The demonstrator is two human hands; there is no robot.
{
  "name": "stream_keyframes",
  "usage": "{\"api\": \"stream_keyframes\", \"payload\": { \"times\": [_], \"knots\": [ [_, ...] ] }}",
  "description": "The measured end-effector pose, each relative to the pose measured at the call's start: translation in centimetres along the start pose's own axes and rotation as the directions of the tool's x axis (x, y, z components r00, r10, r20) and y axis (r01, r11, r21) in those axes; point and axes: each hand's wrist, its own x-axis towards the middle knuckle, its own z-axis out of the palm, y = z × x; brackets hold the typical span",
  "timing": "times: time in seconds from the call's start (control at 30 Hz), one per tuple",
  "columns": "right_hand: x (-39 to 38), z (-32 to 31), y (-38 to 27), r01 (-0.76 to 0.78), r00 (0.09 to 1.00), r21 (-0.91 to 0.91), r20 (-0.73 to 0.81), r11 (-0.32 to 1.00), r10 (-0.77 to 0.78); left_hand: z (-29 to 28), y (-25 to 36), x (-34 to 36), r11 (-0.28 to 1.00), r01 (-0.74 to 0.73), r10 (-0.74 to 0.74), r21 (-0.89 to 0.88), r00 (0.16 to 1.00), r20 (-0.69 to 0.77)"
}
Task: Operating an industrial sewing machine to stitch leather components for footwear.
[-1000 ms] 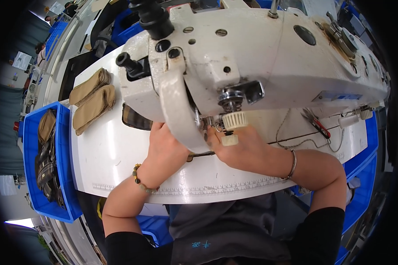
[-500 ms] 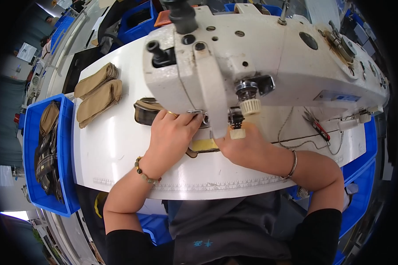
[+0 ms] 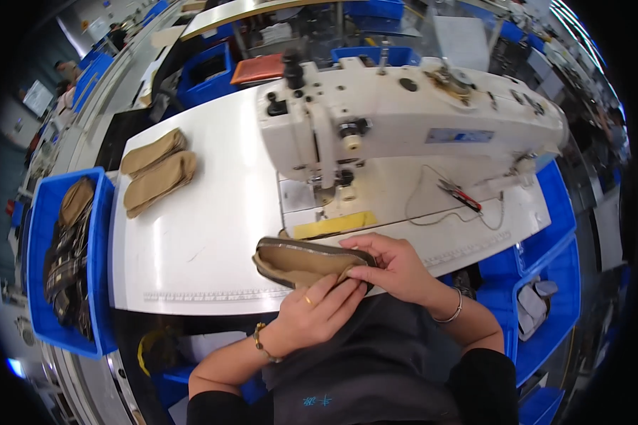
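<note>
A zippered pouch (image 3: pixel 298 259), dark outside with a tan lining, is held open at the table's front edge. My left hand (image 3: pixel 319 312) grips its lower near edge with bent fingers. My right hand (image 3: pixel 397 269) pinches the right end, the thumb inside the opening and the fingers behind. Beyond the pouch stands a white sewing machine (image 3: pixel 397 120), with its needle area apart from both hands. A yellow strip (image 3: pixel 337 225) lies on the machine bed between the pouch and the needle.
Two stacks of tan fabric pieces (image 3: pixel 159 183) lie at the table's left. A blue bin (image 3: pixel 105 283) with plaid and tan pieces stands beside it. Red-handled snips (image 3: pixel 461 195) and a loose cord (image 3: pixel 412 205) lie under the machine arm. More blue bins (image 3: pixel 563 283) are at the right.
Both hands have come away from under the needle toward me, bringing the pouch along. It is now turned so its tan inside shows. The view has shifted back from the machine.
</note>
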Motion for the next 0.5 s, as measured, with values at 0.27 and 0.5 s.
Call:
{"api": "stream_keyframes", "payload": {
  "times": [0.27, 0.5],
  "knots": [
    [-22.6, -10.7, -5.6, 0.272, 0.491, -0.293, -0.777, 0.917, -0.394, -3.4, -0.6, -3.8, 0.992, 0.121, -0.121, 0.031, 0.992, 0.018],
    [-38.2, -15.2, -2.1, -0.909, -0.073, -0.212, -0.766, 0.359, -0.639, -6.5, -8.4, -10.6, 0.898, 0.331, -0.327, 0.289, 0.943, -0.063]
  ]
}}
